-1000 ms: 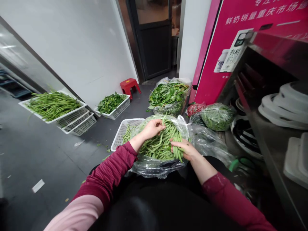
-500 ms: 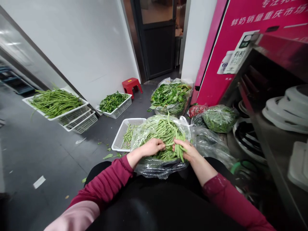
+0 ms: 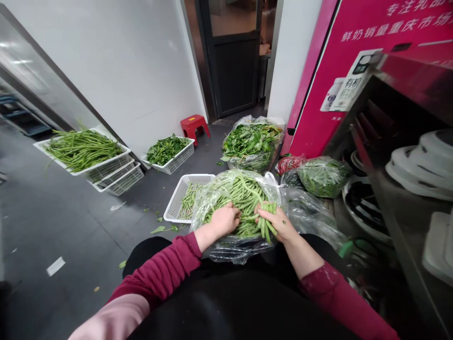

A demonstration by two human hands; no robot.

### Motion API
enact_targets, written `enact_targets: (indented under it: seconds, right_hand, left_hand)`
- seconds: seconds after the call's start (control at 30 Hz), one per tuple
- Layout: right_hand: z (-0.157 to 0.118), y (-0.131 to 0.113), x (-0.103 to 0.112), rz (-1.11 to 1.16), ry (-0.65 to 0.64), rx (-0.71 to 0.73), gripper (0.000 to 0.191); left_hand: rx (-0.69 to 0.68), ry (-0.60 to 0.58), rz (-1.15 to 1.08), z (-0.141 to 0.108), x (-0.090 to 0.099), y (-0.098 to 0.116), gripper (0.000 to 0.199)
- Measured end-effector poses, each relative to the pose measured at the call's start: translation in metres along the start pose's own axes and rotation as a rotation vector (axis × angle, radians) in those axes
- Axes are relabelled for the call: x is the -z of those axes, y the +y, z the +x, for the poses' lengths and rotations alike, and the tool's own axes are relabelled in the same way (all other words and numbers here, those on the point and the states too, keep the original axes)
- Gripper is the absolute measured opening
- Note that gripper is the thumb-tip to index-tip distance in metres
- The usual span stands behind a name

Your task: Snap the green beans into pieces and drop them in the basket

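A clear plastic bag (image 3: 208,186) full of long green beans (image 3: 244,189) lies open between my knees. My right hand (image 3: 278,222) is wrapped round a bunch of green beans (image 3: 266,225), their ends poking out below the fingers. At the bag's left part, my left hand (image 3: 225,219) has its fingers curled down against the beans; whether a bean is between them is hidden. Just behind on the left, a white basket (image 3: 173,200) holds some short bean pieces (image 3: 190,200).
Stacked white baskets (image 3: 123,182) with long beans stand left, near a basket of leafy greens (image 3: 167,151) and a red stool (image 3: 194,126). Beyond my bag sits a bag of leaves (image 3: 251,141). A metal shelf (image 3: 389,212) borders the right. Scraps lie on the floor.
My left hand has shifted slightly up and left, its fingers curling more into the beans. My right hand has turned a little, still gripping its bunch, which has tilted.
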State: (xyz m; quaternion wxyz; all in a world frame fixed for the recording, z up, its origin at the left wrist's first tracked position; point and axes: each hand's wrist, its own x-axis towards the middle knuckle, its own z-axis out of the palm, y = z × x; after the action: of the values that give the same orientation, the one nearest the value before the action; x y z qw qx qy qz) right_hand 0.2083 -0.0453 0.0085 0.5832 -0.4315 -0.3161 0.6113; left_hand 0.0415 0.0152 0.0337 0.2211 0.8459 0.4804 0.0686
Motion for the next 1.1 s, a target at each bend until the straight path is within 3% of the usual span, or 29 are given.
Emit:
enact_targets:
  seconds: [0.1, 0.23, 0.33, 0.47, 0.57, 0.63, 0.73, 0.83, 1.0, 1.1]
  right_hand:
    - [-0.002, -0.002, 0.005, 0.045, -0.158, -0.057, 0.02]
    - [-0.005, 0.002, 0.007, 0.144, -0.335, -0.103, 0.015]
    - [-0.009, 0.005, 0.005, 0.172, -0.418, -0.175, 0.015]
    - [-0.013, 0.01, 0.004, 0.128, -0.449, -0.261, 0.016]
    - [-0.013, 0.014, 0.004, 0.04, -0.412, -0.25, 0.016]
    - [-0.012, 0.015, 0.004, -0.016, -0.394, -0.227, 0.017]
    - [-0.012, 0.016, 0.002, -0.03, -0.451, -0.227, 0.017]
    - [-0.014, 0.016, -0.001, 0.033, -0.471, -0.26, 0.017]
    - [-0.014, 0.021, -0.006, 0.106, -0.381, -0.295, 0.015]
    - [-0.01, 0.024, -0.004, 0.095, -0.295, -0.284, 0.016]
  left_hand:
    - [-0.021, -0.074, -0.449, 0.004, 0.015, -0.002, 0.071]
    - [0.147, -0.364, -1.187, 0.015, 0.022, 0.0, 0.052]
    - [0.217, -0.307, -1.397, 0.024, 0.017, 0.001, 0.04]
    - [0.146, -0.021, -1.155, 0.029, 0.017, 0.006, 0.029]
    - [-0.07, 0.21, -0.818, 0.028, 0.028, 0.013, 0.022]
    - [-0.199, 0.282, -0.593, 0.025, 0.036, 0.018, 0.019]
    - [-0.28, 0.297, -0.366, 0.02, 0.041, 0.023, 0.02]
    - [-0.269, 0.301, -0.28, 0.018, 0.037, 0.022, 0.02]
    - [-0.236, 0.257, -0.274, 0.024, 0.025, 0.012, 0.018]
    - [-0.208, 0.29, -0.247, 0.024, 0.027, 0.011, 0.023]
